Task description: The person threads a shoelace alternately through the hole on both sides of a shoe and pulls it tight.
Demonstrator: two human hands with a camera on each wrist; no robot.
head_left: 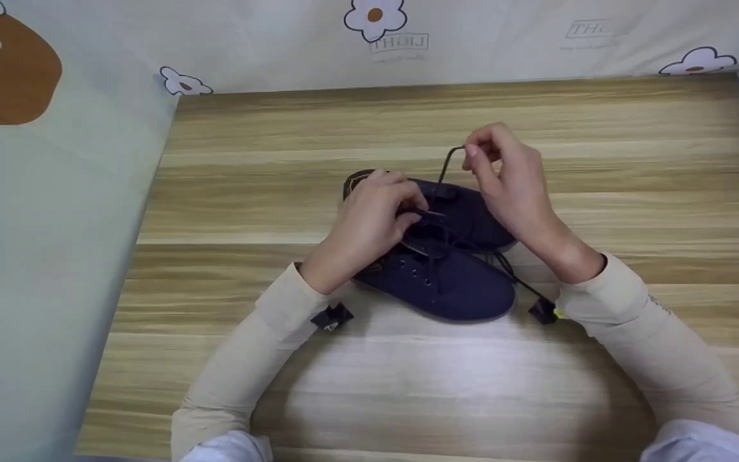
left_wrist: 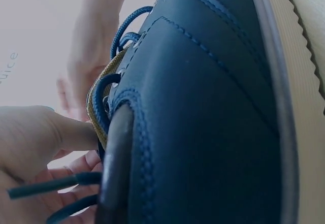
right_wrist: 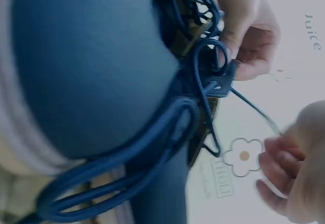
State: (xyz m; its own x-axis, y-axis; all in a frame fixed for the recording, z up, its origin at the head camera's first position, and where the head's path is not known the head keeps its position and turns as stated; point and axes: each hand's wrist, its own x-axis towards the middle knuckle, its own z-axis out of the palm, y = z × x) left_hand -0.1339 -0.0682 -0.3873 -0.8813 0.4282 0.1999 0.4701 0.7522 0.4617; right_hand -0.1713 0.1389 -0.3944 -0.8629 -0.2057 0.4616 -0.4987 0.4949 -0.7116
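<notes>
Two dark navy lace-up shoes lie side by side, toes to the right: the near shoe [head_left: 469, 295] and the far shoe [head_left: 482, 215]. My left hand [head_left: 373, 215] reaches over their openings and pinches an eyelet flap [right_wrist: 221, 79] between thumb and fingers. Past the far shoe, my right hand [head_left: 514, 176] is raised, pinching the tip of a dark shoelace [head_left: 444, 168] between thumb and fingertips. That lace runs taut from the flap to the fingers in the right wrist view. More loose lace [right_wrist: 117, 148] loops across the front of the shoes.
The shoes stand on a wood-grain table [head_left: 247, 212]. A pale printed sheet [head_left: 267, 51] with flowers rises behind and at the left. A small black wrist camera [head_left: 332, 317] is by the left cuff, another black piece [head_left: 543, 310] by the right cuff.
</notes>
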